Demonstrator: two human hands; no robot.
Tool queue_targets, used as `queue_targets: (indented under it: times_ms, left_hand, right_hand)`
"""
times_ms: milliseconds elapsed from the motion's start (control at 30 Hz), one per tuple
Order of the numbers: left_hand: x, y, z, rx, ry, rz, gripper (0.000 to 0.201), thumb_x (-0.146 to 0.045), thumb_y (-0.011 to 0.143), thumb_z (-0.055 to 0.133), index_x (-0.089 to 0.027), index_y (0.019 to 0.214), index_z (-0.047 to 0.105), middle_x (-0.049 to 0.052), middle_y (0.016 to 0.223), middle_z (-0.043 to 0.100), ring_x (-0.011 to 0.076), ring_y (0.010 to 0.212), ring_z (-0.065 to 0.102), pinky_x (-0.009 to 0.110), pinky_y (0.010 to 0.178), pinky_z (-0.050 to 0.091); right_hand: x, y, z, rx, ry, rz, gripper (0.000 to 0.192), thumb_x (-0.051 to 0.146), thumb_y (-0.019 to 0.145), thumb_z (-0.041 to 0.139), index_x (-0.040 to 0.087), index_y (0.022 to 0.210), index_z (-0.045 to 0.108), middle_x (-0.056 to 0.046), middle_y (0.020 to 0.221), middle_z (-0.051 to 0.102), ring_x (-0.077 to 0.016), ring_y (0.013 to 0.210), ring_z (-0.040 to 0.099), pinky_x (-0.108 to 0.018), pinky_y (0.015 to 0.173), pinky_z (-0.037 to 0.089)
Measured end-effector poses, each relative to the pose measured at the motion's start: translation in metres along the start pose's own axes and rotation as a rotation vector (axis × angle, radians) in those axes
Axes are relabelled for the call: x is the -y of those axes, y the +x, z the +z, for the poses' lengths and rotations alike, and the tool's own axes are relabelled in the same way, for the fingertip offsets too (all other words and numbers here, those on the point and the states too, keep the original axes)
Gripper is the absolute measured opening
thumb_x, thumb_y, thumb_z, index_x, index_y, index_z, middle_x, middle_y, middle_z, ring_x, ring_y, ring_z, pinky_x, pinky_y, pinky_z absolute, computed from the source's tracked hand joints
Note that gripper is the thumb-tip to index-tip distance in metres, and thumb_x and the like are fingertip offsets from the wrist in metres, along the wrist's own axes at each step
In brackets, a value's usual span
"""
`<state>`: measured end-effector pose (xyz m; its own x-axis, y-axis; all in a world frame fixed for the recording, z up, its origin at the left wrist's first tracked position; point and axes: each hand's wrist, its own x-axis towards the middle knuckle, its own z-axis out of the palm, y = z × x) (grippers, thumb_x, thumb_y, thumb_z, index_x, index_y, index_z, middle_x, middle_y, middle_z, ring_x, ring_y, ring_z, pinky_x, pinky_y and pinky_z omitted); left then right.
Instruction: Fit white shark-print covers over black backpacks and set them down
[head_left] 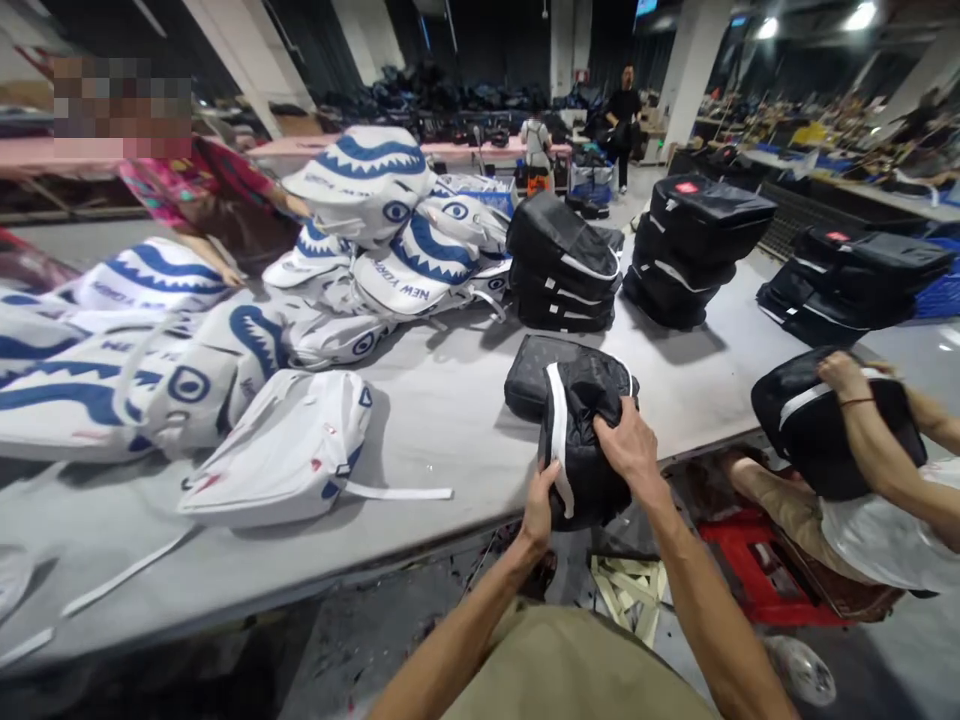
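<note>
A black backpack with a white strap hangs over the near edge of the grey table. My left hand grips its lower left side next to the white strap. My right hand clutches the black fabric on top of it. Behind this bag a flat dark patterned bag lies on the table, touching it.
White backpacks with blue shark prints cover the table's left half. Stacks of black bags stand at the back. On the right a seated person holds a black bag above a red crate. Another person leans in at far left.
</note>
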<state>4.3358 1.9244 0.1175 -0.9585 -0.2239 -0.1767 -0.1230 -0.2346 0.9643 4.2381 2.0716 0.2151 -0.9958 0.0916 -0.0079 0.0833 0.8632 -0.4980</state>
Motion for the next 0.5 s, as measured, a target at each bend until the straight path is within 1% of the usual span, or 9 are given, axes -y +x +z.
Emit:
queue_targets:
  times_ms: [67,133,200,300,367,433,500]
  left_hand:
    - [0.005,-0.001,0.002,-0.024,-0.071,-0.060,0.058,-0.064,0.102,0.047,-0.020,0.127,0.075,0.015,0.134,0.083,0.0305,0.127,0.079,0.046,0.104,0.069]
    - [0.007,-0.005,0.003,-0.009,-0.137,-0.117,0.052,-0.062,0.100,0.046,-0.022,0.118,0.074,0.013,0.124,0.085,0.0293,0.116,0.082,0.045,0.094,0.071]
    - [0.006,-0.010,0.004,-0.017,-0.212,-0.175,0.044,-0.058,0.096,0.050,-0.023,0.111,0.072,0.011,0.115,0.086,0.0287,0.110,0.083,0.044,0.091,0.071]
    - [0.003,-0.013,0.003,-0.086,-0.300,-0.238,0.033,-0.053,0.092,0.054,-0.025,0.101,0.068,0.009,0.106,0.084,0.0284,0.106,0.082,0.042,0.091,0.069]
    - [0.001,-0.010,0.000,-0.141,-0.248,-0.206,0.029,-0.052,0.090,0.055,-0.025,0.097,0.066,0.008,0.102,0.082,0.0282,0.105,0.079,0.041,0.091,0.067]
    - [0.000,-0.006,-0.006,-0.171,-0.092,-0.085,0.027,-0.048,0.089,0.056,-0.025,0.099,0.066,0.007,0.103,0.080,0.0274,0.107,0.076,0.039,0.093,0.065]
    - [0.001,-0.003,-0.012,-0.165,0.072,0.041,0.025,-0.042,0.087,0.057,-0.026,0.103,0.068,0.005,0.102,0.078,0.0262,0.105,0.073,0.037,0.095,0.062]
  right_hand:
    - [0.006,-0.002,0.006,-0.013,0.000,0.010,0.048,0.048,0.105,0.060,0.021,0.145,0.061,-0.016,0.136,0.079,-0.0332,0.121,0.077,-0.039,0.096,0.054]
    - [0.011,-0.004,0.009,-0.009,-0.004,0.019,0.046,0.047,0.105,0.060,0.022,0.145,0.061,-0.016,0.136,0.079,-0.0328,0.122,0.077,-0.039,0.096,0.054]
    - [0.014,-0.006,0.010,-0.001,-0.005,0.017,0.046,0.046,0.106,0.061,0.022,0.144,0.061,-0.016,0.136,0.079,-0.0325,0.122,0.077,-0.038,0.095,0.053]
    - [0.015,-0.008,0.007,0.009,-0.001,0.015,0.044,0.045,0.105,0.061,0.023,0.143,0.061,-0.016,0.138,0.079,-0.0331,0.123,0.077,-0.038,0.094,0.052]
    - [0.014,-0.010,0.005,0.018,-0.003,0.009,0.043,0.045,0.106,0.060,0.023,0.143,0.060,-0.016,0.138,0.079,-0.0334,0.124,0.077,-0.038,0.094,0.052]
    - [0.012,-0.013,0.004,0.024,-0.012,-0.001,0.041,0.044,0.106,0.060,0.023,0.142,0.060,-0.016,0.136,0.080,-0.0329,0.125,0.077,-0.038,0.094,0.051]
    - [0.010,-0.017,0.005,0.026,-0.020,-0.012,0.039,0.044,0.107,0.060,0.024,0.140,0.060,-0.014,0.135,0.080,-0.0319,0.124,0.078,-0.037,0.092,0.050]
